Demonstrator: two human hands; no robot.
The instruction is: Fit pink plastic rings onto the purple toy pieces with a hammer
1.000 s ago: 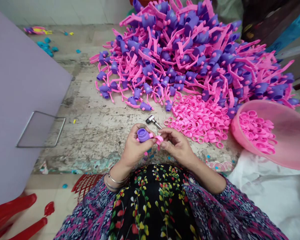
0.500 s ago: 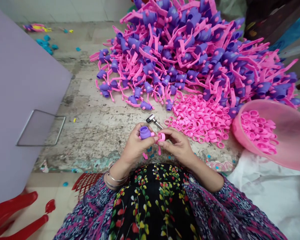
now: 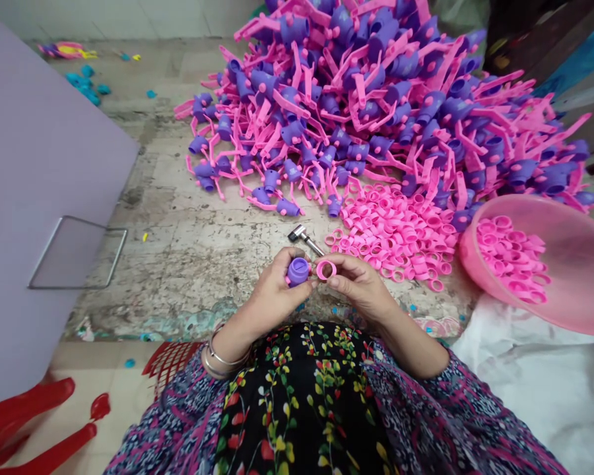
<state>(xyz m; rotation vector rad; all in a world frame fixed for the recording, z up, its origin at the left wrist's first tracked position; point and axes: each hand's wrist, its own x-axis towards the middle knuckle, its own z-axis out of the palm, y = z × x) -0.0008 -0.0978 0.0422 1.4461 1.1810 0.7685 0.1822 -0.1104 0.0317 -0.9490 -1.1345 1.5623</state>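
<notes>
My left hand (image 3: 277, 287) is closed around a purple plastic doll torso-like piece (image 3: 297, 271), its round opening turned up toward me. Small pink nubs show at the sides of this piece; its lower part is hidden by my fingers. Between thumb and fingertips, my right hand (image 3: 359, 282) pinches a pink plastic ring (image 3: 326, 270), held just right of the purple piece and apart from its opening. Just beyond both hands lies a razor-like tool (image 3: 307, 239) with a dark head and metal handle.
Loose pink rings (image 3: 400, 231) lie heaped ahead to the right. Behind them rises a large pile of purple pieces with pink limbs (image 3: 366, 99). A pink bowl (image 3: 584, 264) holding more rings stands at right. A lilac panel (image 3: 44, 165) with a wire handle (image 3: 76, 286) blocks the left.
The purple piece has tilted so its opening faces me more, and moved slightly right. The pink ring has turned to show its hole. Pink limbs below my hands are now out of sight.
</notes>
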